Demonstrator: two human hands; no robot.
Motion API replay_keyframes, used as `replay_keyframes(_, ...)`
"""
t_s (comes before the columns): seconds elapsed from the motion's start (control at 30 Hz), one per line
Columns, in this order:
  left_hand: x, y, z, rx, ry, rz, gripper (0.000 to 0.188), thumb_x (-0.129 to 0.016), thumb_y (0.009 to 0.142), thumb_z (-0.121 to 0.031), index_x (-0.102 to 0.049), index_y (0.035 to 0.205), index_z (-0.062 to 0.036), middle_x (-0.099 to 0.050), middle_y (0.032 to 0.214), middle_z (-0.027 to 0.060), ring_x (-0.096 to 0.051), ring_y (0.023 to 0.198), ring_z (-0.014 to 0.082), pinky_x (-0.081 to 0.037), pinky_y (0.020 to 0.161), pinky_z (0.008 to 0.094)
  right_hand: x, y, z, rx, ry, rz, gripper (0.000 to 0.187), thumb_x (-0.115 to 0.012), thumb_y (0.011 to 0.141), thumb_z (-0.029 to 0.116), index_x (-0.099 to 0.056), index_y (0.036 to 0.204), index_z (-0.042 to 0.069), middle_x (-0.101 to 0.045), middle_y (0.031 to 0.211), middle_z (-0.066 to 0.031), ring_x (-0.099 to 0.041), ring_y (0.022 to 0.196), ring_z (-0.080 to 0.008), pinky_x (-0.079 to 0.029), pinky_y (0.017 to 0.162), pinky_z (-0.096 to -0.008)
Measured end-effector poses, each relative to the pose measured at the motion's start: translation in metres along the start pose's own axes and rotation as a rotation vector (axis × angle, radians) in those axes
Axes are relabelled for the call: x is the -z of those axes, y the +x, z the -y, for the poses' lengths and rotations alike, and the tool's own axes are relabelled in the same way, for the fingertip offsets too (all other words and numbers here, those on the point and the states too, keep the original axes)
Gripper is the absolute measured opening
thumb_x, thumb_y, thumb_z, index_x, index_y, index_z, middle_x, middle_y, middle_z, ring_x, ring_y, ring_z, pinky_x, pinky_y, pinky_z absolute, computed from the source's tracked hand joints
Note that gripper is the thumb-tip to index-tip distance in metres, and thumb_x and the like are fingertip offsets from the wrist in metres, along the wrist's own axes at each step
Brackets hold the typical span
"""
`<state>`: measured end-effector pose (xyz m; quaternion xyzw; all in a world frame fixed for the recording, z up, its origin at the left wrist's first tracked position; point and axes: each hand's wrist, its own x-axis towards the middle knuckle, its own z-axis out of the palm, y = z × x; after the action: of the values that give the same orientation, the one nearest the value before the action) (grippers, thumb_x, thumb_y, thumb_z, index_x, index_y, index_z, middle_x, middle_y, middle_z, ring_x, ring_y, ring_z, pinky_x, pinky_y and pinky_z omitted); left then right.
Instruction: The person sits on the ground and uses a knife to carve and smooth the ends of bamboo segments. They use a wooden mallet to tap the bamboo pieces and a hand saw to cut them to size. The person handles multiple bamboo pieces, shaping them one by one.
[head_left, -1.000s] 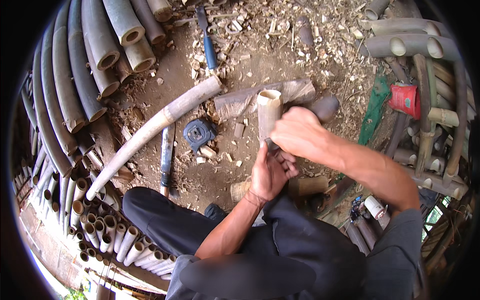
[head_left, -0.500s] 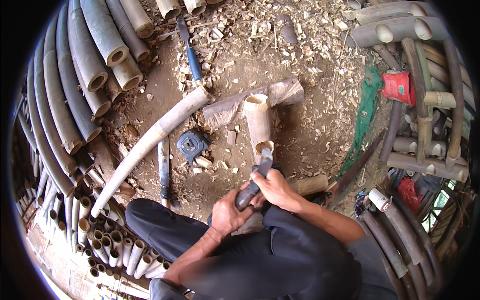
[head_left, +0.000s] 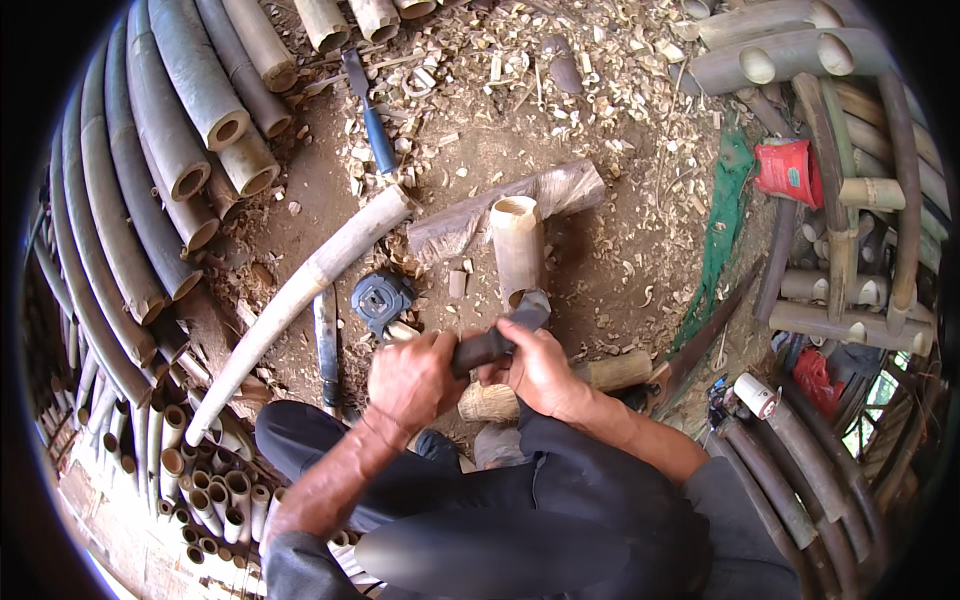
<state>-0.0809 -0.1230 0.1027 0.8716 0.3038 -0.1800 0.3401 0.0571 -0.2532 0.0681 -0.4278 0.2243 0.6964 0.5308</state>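
Observation:
Both of my hands hold a dark-handled cutting blade point(head_left: 484, 350); whether it is a knife or a chisel I cannot tell. My left hand point(head_left: 412, 375) is wrapped round the back end of the handle. Closer to the metal, my right hand point(head_left: 538, 368) closes on the front of the tool, thumb along the top. The broad grey blade meets the near part of a short bamboo tube point(head_left: 518, 252), covering most of the notch cut there. That tube leans over a worn log point(head_left: 450, 226), its open end facing away from me.
A tape measure point(head_left: 382, 300), a long bamboo pole point(head_left: 300, 295) and a blue-handled chisel point(head_left: 375, 135) lie left of the log. Bamboo poles point(head_left: 165, 120) are stacked at left. At right are a saw point(head_left: 700, 335), green netting point(head_left: 725, 225) and a red bag point(head_left: 788, 172). Shavings litter the ground.
My left hand has risen and moved left, swinging the handle flatter and more sideways. The blade has turned at the notch, while my right hand stays near the tube.

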Motion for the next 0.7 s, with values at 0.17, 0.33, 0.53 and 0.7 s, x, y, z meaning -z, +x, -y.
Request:
replay_keyframes(0.17,-0.034,-0.032,0.009,0.276,-0.436,0.083,0.042,-0.078,0.070,-0.035,-0.070,0.100,-0.0071,-0.070,0.082,0.0182,-0.069,0.077,0.0360,-0.055,0.071,0.0440,-0.018,0.005,0.001,-0.103,-0.436,-0.065,0.040,-0.048,0.100,0.023,-0.055,0.096,-0.016,-0.065,0.078,-0.0231,-0.068,0.058,-0.0287,-0.057,0.049,-0.0341)
replay_keyframes(0.33,0.037,0.009,-0.011,0.130,-0.020,0.184,0.029,-0.072,0.071,-0.032,-0.070,0.089,-0.0092,-0.068,0.074,0.0162,-0.069,0.073,0.0347,-0.055,0.068,0.0441,-0.010,0.001,0.011,-0.025,-0.046,0.079,0.035,-0.047,0.099,0.024,-0.059,0.105,-0.009,-0.068,0.090,-0.0212,-0.069,0.067,-0.0268,-0.058,0.060,-0.0369)
replay_keyframes(0.53,0.084,0.067,-0.066,-0.088,0.345,0.357,0.012,-0.067,0.076,-0.020,-0.071,0.075,-0.0083,-0.068,0.071,0.0123,-0.070,0.067,0.0288,-0.055,0.062,0.0409,0.007,-0.005,0.022,0.045,0.465,0.138,0.031,-0.046,0.100,0.026,-0.063,0.105,0.000,-0.070,0.087,-0.0131,-0.070,0.071,-0.0240,-0.058,0.067,-0.0366)
replay_keyframes(0.7,0.087,0.095,-0.113,-0.343,0.663,0.367,0.016,-0.065,0.087,-0.020,-0.072,0.074,-0.0138,-0.071,0.074,0.0040,-0.070,0.070,0.0195,-0.053,0.059,0.0322,0.020,-0.005,0.016,-0.023,0.617,0.045,0.035,-0.042,0.103,0.035,-0.064,0.105,0.008,-0.071,0.086,-0.0083,-0.069,0.072,-0.0228,-0.055,0.065,-0.0353)
